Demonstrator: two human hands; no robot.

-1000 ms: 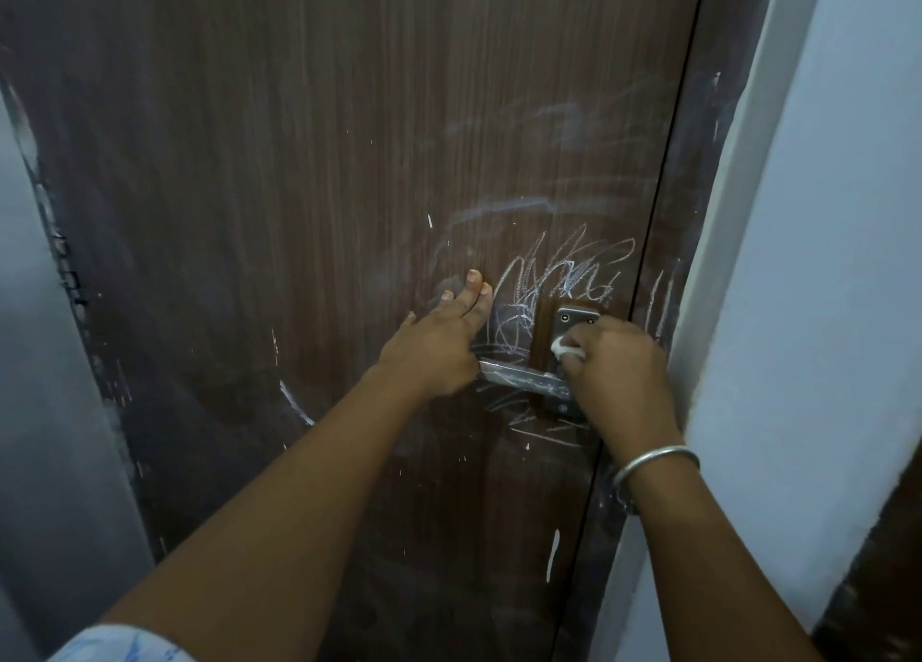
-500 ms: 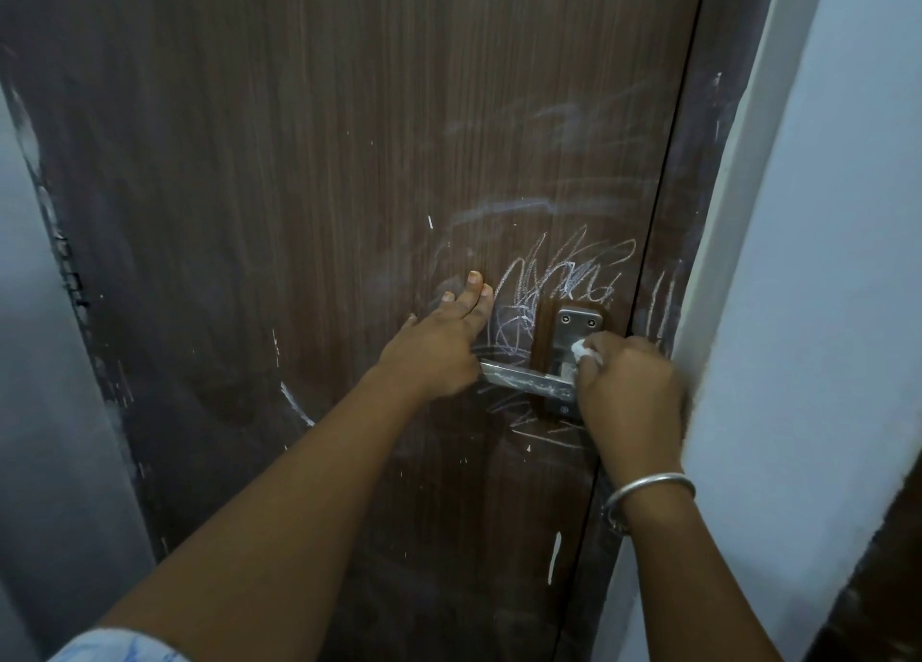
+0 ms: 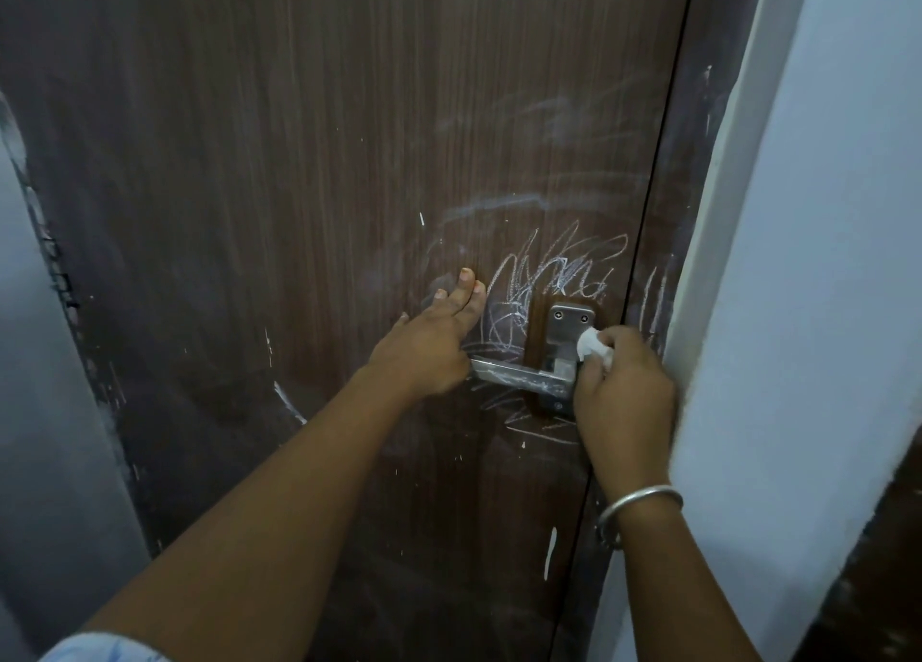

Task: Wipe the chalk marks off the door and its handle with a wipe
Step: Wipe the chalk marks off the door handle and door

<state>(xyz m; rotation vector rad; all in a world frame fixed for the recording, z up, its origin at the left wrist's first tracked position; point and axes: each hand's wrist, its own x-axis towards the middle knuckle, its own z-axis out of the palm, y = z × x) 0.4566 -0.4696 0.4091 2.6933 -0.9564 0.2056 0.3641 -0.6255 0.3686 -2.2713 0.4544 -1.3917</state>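
A dark brown wooden door point(image 3: 324, 187) fills the view. White chalk scribbles point(image 3: 559, 272) cover it above and around the metal lever handle point(image 3: 519, 377) and its plate point(image 3: 569, 322). My right hand point(image 3: 623, 397) grips a crumpled white wipe point(image 3: 593, 347) and holds it against the handle plate at the lever's root. My left hand point(image 3: 429, 347) lies on the door with fingers stretched upward, its palm over the lever's free end. More chalk lines point(image 3: 539, 427) run below the handle.
A white wall edge and door frame point(image 3: 778, 262) stand close on the right, right beside my right hand. A grey wall point(image 3: 45, 412) borders the door on the left. Chalk strokes point(image 3: 653, 297) mark the dark frame strip. Faint smears point(image 3: 549, 127) spread higher up.
My right hand with the wipe has shifted rightward and slightly down along the handle plate, uncovering more of the plate and lever. My left hand has stayed where it was.
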